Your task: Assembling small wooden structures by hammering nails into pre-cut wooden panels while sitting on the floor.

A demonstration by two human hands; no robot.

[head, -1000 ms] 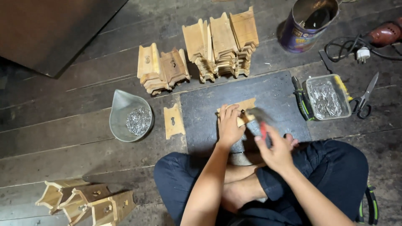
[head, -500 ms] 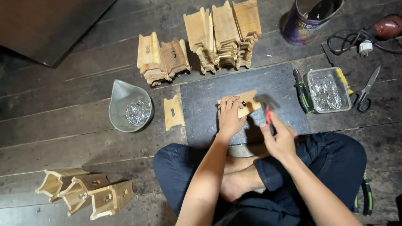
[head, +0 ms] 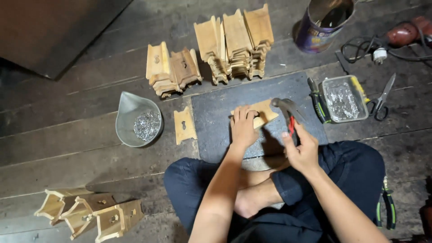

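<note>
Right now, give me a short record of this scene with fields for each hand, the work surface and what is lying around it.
left hand: left hand presses a small wooden piece flat on the mat
right hand: right hand in a closed grip on a hammer, head raised beside the piece
surface: dark mat on plank floor
left of mat: loose wooden piece, metal bowl of nails
right of mat: clear tray of nails, scissors
behind: stacked wooden parts, tin can
near left: assembled wooden houses
</note>
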